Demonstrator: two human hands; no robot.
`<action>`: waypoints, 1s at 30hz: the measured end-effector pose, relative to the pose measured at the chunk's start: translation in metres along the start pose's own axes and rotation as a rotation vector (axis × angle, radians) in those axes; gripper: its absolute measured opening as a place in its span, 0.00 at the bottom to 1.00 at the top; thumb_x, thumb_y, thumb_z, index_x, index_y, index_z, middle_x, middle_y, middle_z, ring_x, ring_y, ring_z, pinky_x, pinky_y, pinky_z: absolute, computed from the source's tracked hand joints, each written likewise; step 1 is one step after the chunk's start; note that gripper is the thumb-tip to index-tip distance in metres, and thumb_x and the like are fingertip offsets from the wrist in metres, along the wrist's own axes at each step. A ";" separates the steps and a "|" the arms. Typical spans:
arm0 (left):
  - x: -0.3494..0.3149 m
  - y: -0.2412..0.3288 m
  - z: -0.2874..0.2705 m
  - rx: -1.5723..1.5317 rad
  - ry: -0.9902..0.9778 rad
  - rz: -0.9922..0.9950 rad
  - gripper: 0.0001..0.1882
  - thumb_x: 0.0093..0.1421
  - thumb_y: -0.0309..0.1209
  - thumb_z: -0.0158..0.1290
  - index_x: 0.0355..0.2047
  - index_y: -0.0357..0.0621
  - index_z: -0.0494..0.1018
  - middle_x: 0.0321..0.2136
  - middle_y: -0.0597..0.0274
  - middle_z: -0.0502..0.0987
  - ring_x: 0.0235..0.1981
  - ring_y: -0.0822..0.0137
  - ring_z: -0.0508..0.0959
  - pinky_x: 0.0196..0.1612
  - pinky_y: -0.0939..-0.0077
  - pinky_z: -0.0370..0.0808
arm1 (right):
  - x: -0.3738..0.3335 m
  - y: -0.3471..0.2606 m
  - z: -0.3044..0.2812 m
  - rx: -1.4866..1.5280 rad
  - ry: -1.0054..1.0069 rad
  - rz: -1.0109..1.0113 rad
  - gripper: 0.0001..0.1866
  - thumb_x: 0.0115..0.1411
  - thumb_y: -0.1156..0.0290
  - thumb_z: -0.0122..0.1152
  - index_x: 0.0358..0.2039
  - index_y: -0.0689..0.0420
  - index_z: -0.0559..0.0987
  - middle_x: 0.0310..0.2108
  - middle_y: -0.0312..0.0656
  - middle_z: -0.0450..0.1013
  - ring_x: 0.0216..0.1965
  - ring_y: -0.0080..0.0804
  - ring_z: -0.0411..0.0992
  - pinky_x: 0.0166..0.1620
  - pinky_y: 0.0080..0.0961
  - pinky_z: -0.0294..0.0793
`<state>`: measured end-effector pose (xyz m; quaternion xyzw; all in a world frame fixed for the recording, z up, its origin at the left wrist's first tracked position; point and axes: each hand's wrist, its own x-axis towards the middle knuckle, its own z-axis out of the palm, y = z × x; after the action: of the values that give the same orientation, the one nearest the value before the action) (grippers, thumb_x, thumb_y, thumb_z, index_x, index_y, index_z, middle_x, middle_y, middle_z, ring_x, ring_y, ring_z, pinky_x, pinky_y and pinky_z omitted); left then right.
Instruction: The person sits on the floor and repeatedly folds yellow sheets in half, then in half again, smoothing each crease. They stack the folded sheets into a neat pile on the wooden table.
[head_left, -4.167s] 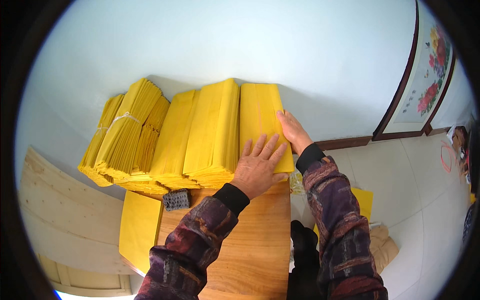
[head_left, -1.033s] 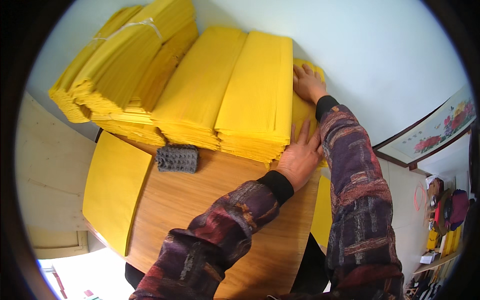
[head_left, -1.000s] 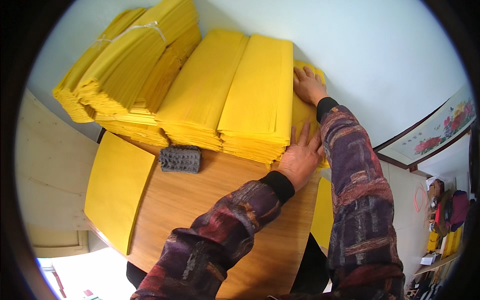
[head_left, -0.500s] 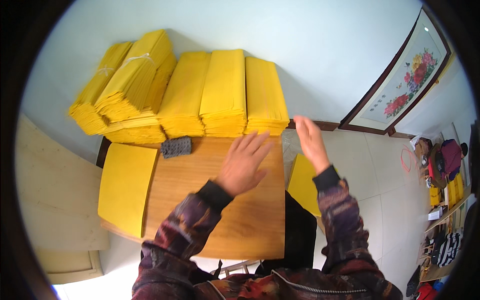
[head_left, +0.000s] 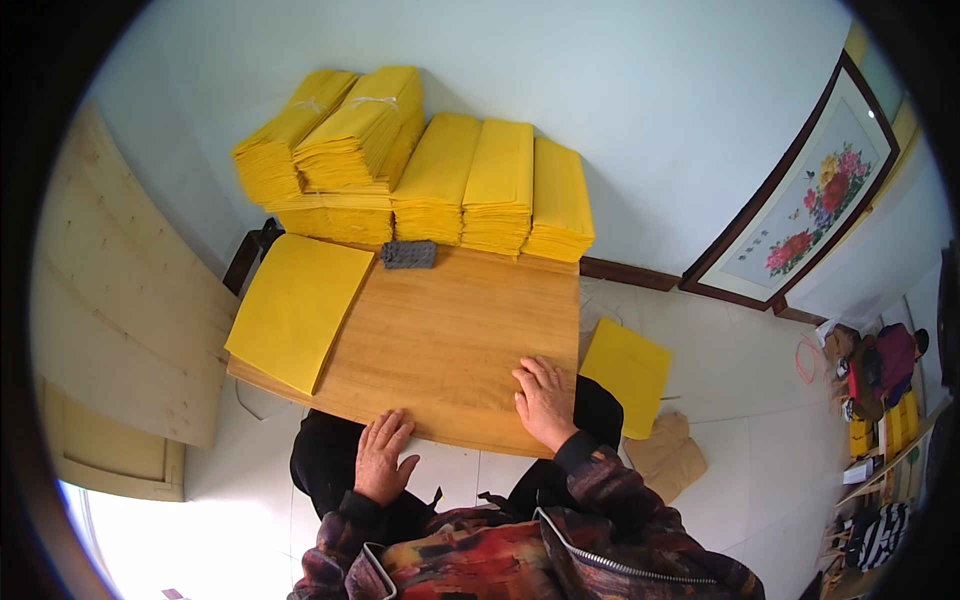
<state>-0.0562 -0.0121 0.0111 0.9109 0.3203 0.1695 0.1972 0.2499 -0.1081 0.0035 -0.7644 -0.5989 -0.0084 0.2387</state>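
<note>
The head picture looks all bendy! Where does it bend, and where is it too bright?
Head view, right: the framed flower picture bows in the fisheye lens, with a small glint; head view, lower left: blown out white; head view, middle: wooden table looks fairly sharp.

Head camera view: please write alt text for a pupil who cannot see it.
A person's left hand rests at the near edge of a wooden table, the right hand on top near its right edge, both empty. Bundles of yellow sheets line the far side by a pale wall, with a grey block in front and a flat yellow pile at left.
</note>
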 end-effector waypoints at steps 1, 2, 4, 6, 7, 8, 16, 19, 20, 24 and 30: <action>-0.002 -0.002 0.003 0.007 -0.010 -0.009 0.34 0.50 0.33 0.64 0.58 0.49 0.68 0.64 0.55 0.64 0.67 0.52 0.59 0.68 0.54 0.54 | -0.001 -0.002 0.001 -0.038 -0.049 0.018 0.23 0.59 0.68 0.59 0.55 0.54 0.71 0.62 0.40 0.62 0.67 0.43 0.55 0.66 0.52 0.53; -0.003 -0.003 0.006 0.017 -0.001 -0.013 0.34 0.50 0.34 0.65 0.58 0.49 0.68 0.64 0.55 0.64 0.67 0.52 0.59 0.68 0.54 0.54 | -0.003 -0.004 0.002 -0.045 -0.025 0.015 0.22 0.59 0.68 0.59 0.55 0.54 0.71 0.62 0.40 0.62 0.66 0.43 0.55 0.66 0.52 0.53; -0.005 -0.004 0.015 0.041 0.034 -0.011 0.35 0.50 0.34 0.65 0.59 0.49 0.67 0.64 0.56 0.63 0.67 0.52 0.59 0.68 0.53 0.53 | -0.003 -0.005 0.004 -0.055 -0.010 0.022 0.22 0.60 0.67 0.58 0.55 0.54 0.72 0.62 0.39 0.62 0.66 0.43 0.56 0.66 0.53 0.53; -0.007 -0.005 0.022 0.087 0.064 -0.012 0.37 0.48 0.33 0.65 0.60 0.50 0.66 0.65 0.57 0.63 0.67 0.53 0.59 0.68 0.50 0.53 | -0.002 -0.003 0.006 -0.052 -0.012 0.018 0.22 0.60 0.67 0.58 0.56 0.53 0.71 0.62 0.39 0.62 0.66 0.43 0.56 0.66 0.53 0.53; -0.007 -0.006 0.026 0.111 0.080 -0.006 0.37 0.48 0.33 0.65 0.60 0.50 0.66 0.64 0.57 0.63 0.67 0.53 0.59 0.68 0.50 0.53 | -0.002 -0.002 0.006 -0.053 -0.015 0.023 0.22 0.60 0.67 0.57 0.56 0.53 0.71 0.62 0.39 0.62 0.66 0.43 0.56 0.66 0.53 0.53; -0.008 -0.006 0.028 0.134 0.096 -0.003 0.37 0.47 0.32 0.65 0.60 0.50 0.66 0.64 0.57 0.63 0.67 0.53 0.59 0.67 0.49 0.53 | -0.002 -0.001 0.007 -0.056 -0.010 0.018 0.22 0.60 0.67 0.57 0.56 0.53 0.71 0.62 0.39 0.62 0.66 0.43 0.56 0.66 0.53 0.53; -0.009 -0.008 0.037 0.139 0.123 -0.022 0.37 0.46 0.29 0.64 0.59 0.51 0.66 0.65 0.59 0.62 0.67 0.54 0.59 0.67 0.49 0.53 | -0.003 0.000 0.008 -0.057 -0.010 0.019 0.22 0.61 0.66 0.57 0.56 0.53 0.71 0.62 0.39 0.63 0.66 0.42 0.56 0.66 0.53 0.53; -0.009 -0.006 0.037 0.153 0.122 -0.034 0.37 0.46 0.28 0.64 0.59 0.52 0.67 0.65 0.60 0.62 0.67 0.55 0.59 0.67 0.47 0.52 | -0.003 0.000 0.008 -0.056 -0.011 0.020 0.22 0.60 0.67 0.58 0.55 0.54 0.71 0.62 0.39 0.63 0.66 0.42 0.56 0.66 0.53 0.53; -0.009 -0.005 0.037 0.164 0.117 -0.040 0.37 0.46 0.28 0.63 0.59 0.52 0.67 0.65 0.60 0.62 0.67 0.55 0.59 0.67 0.46 0.52 | -0.003 0.000 0.008 -0.055 0.003 0.014 0.22 0.60 0.67 0.58 0.55 0.54 0.71 0.62 0.39 0.63 0.66 0.42 0.56 0.66 0.52 0.53; -0.009 -0.003 0.036 0.154 0.127 -0.047 0.37 0.45 0.27 0.63 0.59 0.52 0.67 0.64 0.60 0.63 0.67 0.55 0.59 0.67 0.44 0.51 | -0.003 -0.001 0.008 -0.050 0.005 0.014 0.22 0.60 0.67 0.58 0.55 0.54 0.71 0.62 0.39 0.62 0.66 0.42 0.56 0.66 0.52 0.53; -0.009 -0.003 0.038 0.147 0.140 -0.050 0.36 0.45 0.26 0.63 0.58 0.52 0.67 0.64 0.60 0.63 0.67 0.55 0.59 0.66 0.44 0.52 | -0.002 -0.002 0.006 -0.054 -0.007 0.013 0.22 0.60 0.68 0.58 0.56 0.53 0.71 0.62 0.39 0.62 0.66 0.42 0.56 0.66 0.52 0.53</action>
<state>-0.0478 -0.0253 -0.0251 0.9005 0.3676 0.2039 0.1112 0.2457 -0.1075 -0.0017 -0.7746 -0.5942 -0.0202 0.2158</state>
